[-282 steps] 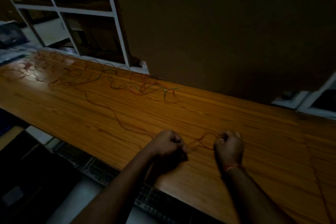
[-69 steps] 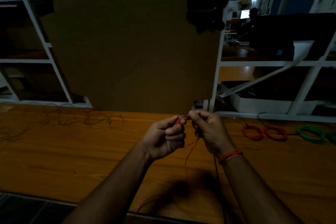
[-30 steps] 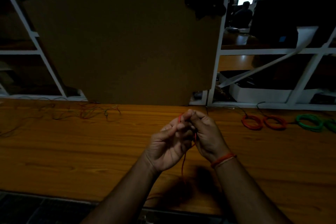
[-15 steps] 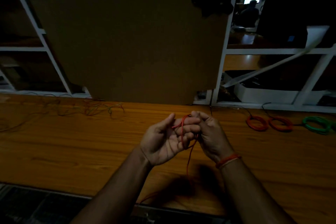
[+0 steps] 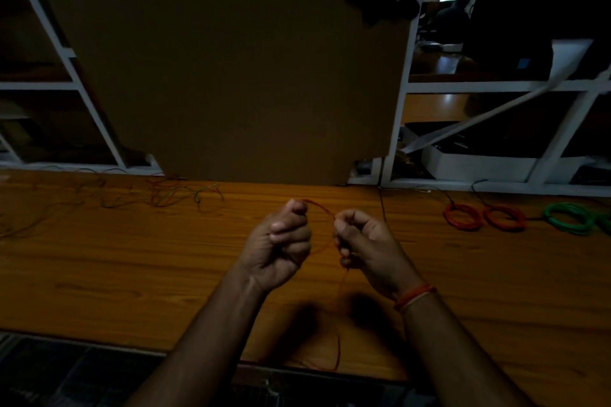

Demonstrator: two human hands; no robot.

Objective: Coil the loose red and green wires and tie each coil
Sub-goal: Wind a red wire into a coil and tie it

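A red wire (image 5: pixel 338 334) trails up from the near table (image 5: pixel 132 268) edge into my right hand (image 5: pixel 367 248), which pinches it; my left hand (image 5: pixel 281 248) grips the short span between them. I judge I'm winding a new coil; next comes another loop. Beyond lie finished red coils (image 5: pixel 484 216), a green coil (image 5: pixel 568 217) and loose wires (image 5: pixel 172 195). No readable writing.

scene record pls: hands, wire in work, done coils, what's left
left hand: grips red wire
right hand: pinches same wire, which hangs below to the table edge
done red coils: two, right side of table
done green coils: at least one, right of the red; a second is cut off by the frame
loose wires: red and green tangle, far left
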